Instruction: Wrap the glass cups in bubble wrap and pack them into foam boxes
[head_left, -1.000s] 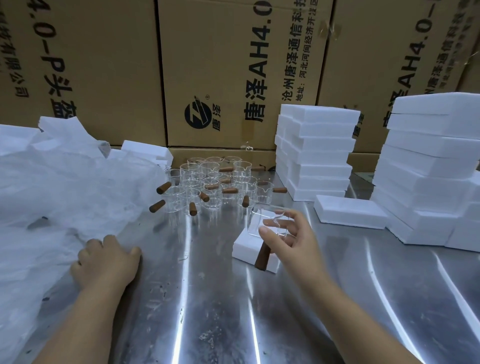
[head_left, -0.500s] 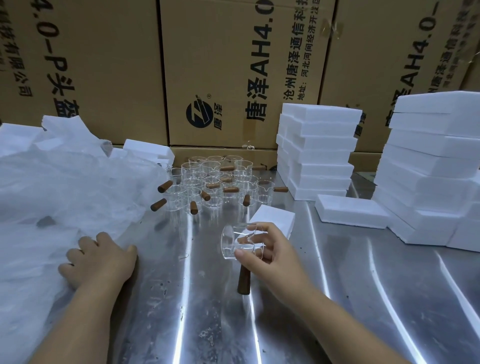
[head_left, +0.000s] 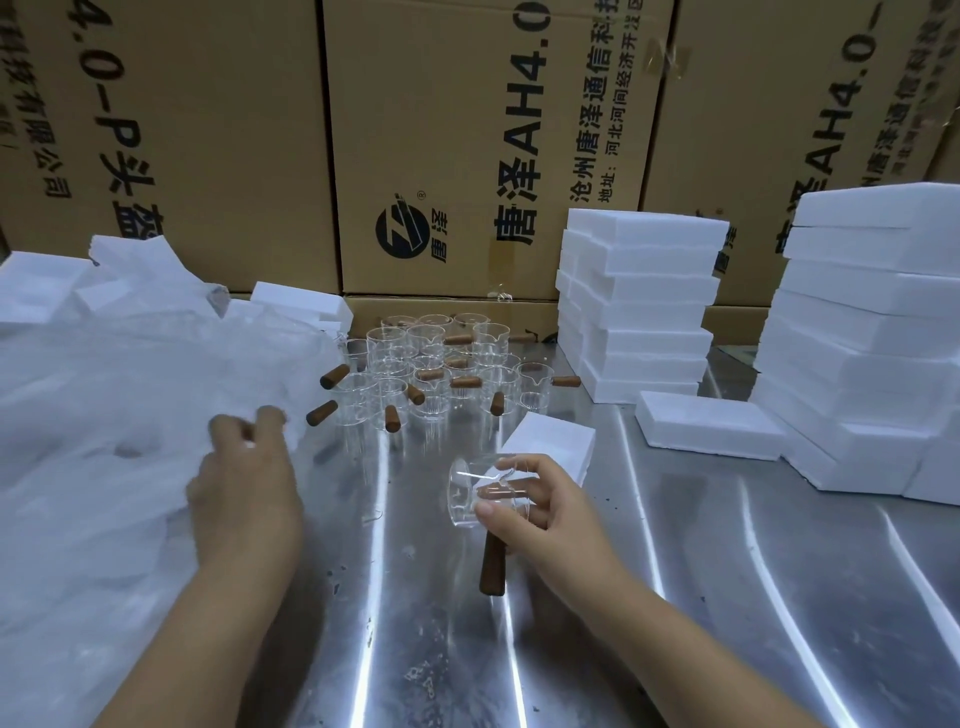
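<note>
Right hand (head_left: 535, 499) is clamped on one glass cup (head_left: 475, 493) — thumb on the near wall, fingers curled round the far side. I hold it just above the worktop (head_left: 675, 597), near its middle. The cup lies on its side: mouth faces left, wooden handle (head_left: 492, 566) hangs down toward the near edge.

Left hand (head_left: 244, 483) sits on the bubble wrap (head_left: 104, 415) at the left edge, thumb and fingertips drawn together on a fold of the sheet; I read that as a pinch.

So the wrap lies left of the cup and the cup's open end points that way — the left hand is the nearer one to the sheet. I judge the next move as bringing sheet and cup together between the hands.

One foam box (head_left: 550, 441) waits just behind the right hand. The other cups (head_left: 431, 374) stand toward the far edge, foam stacks (head_left: 639, 301) toward the far right.
</note>
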